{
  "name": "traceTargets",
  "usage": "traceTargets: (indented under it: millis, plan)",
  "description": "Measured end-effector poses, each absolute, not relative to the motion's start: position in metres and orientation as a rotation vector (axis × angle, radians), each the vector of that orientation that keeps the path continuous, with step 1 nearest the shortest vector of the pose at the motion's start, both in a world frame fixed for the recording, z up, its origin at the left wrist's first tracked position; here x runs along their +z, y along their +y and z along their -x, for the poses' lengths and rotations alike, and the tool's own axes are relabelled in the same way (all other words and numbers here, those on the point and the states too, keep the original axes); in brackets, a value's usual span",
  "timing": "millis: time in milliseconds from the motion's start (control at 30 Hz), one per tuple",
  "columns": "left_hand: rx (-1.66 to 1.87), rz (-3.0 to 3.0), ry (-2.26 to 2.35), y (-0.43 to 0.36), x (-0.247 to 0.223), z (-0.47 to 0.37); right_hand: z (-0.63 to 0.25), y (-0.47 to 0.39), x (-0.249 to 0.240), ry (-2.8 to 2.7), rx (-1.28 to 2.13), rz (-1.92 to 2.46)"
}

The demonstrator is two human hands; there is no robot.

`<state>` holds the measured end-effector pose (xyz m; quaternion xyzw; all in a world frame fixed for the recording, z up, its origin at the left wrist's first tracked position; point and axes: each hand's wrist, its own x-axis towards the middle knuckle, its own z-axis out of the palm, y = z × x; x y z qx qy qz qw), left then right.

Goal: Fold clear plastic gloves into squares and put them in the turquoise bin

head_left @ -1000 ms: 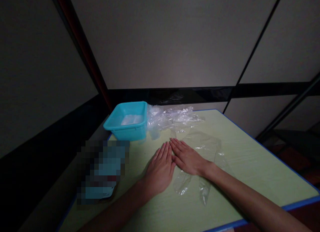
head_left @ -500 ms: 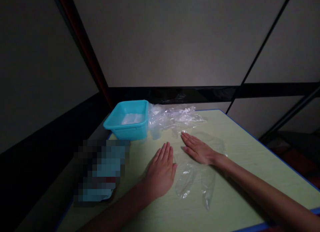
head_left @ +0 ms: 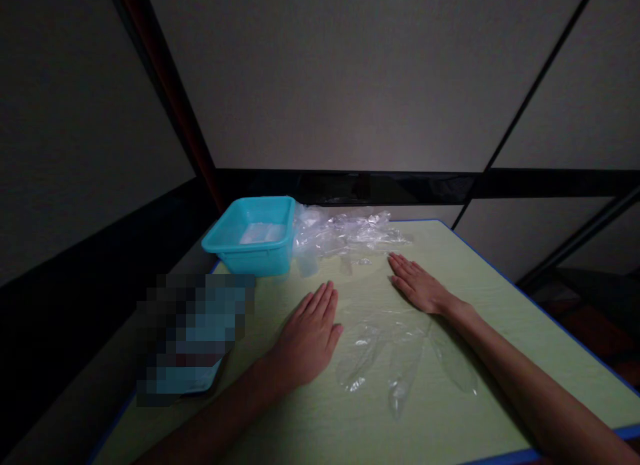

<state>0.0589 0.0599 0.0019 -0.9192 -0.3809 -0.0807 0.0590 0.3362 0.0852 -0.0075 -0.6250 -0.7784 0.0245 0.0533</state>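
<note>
Roughly from the left, a blurred blue thing lies along that side of the desk, too masked to make out, and a blue tub stands behind it towards the wall. Next comes the left hand, palm down and straight-fingered, the thumb a little apart from the rest; it seems to lie flat on the desk and pinches nothing. Its thumb side is just beside a sheet of clear film that I take for a plastic glove, since long finger-like lobes run from it towards the person; whether that hand touches it I cannot tell. The glove lies on the desk between the hands and nearer the person, with the crumpled plastic beyond it. I would expect it to be almost weightless, limp and slick, quick to cling to the desk or slide about, and easy to tear if a nail catches it. The lobes look like poor places to pull; a loose edge at the far, wider end, lifted between finger and thumb, should serve better, though that edge is hard to see. Rightmost is the right hand, also palm down and extended, fingers close together, gripping nothing; whether any film lies under its palm is unclear
</note>
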Motion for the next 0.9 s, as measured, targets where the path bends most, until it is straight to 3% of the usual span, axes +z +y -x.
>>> traceTargets:
  millis: [467,667,900]
  plan:
    - [-0.345,2.668,-1.344,0.073,-0.008,-0.045,-0.324,0.073,-0.006,-2.19,0.015,2.133]
    - [-0.572,2.607,-1.319,0.062,0.006,-0.048,-0.321,0.07,-0.001,-2.096,-0.021,2.188]
    - [-0.548,2.734,-1.333,0.0,0.014,-0.084,-0.283,0.054,0.017,-2.293,-0.032,1.865]
